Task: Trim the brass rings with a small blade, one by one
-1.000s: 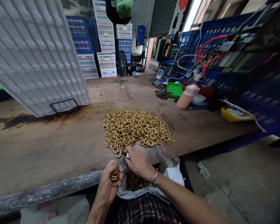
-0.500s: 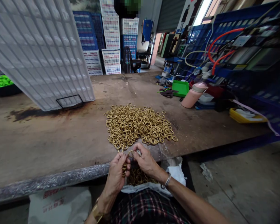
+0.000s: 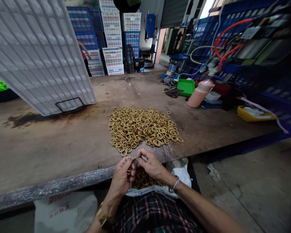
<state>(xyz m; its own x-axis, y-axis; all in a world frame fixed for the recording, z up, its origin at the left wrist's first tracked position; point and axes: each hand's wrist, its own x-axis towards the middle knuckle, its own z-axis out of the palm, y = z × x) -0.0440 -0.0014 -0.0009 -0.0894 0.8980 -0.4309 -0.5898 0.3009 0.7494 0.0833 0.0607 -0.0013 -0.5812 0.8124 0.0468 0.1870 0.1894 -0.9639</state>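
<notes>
A heap of brass-coloured rings [image 3: 145, 127] lies on the worn wooden table in front of me. My left hand [image 3: 122, 174] is closed around several of these rings, which show between its fingers. Thumb and forefinger of my right hand [image 3: 151, 165] pinch the edge of one ring [image 3: 135, 159], which also touches my left fingertips. A small pale, metallic-looking thing [image 3: 144, 158] shows at the right hand's curled fingers; its kind is unclear. Below both hands, more rings [image 3: 145, 181] fill an open white bag [image 3: 181, 176] at my lap.
A tall white ribbed plastic crate [image 3: 46, 58] stands tilted at the left. On the right are a pink bottle [image 3: 200, 94], a green tray [image 3: 186, 87] and a yellow tray [image 3: 254, 114]. Stacked crates [image 3: 111, 42] stand behind the table, where a person's arm [image 3: 84, 50] shows.
My view has shifted slightly. Both hands stay close together, and the ring between them has turned a little. A person's arm has appeared behind the tall white crate.
</notes>
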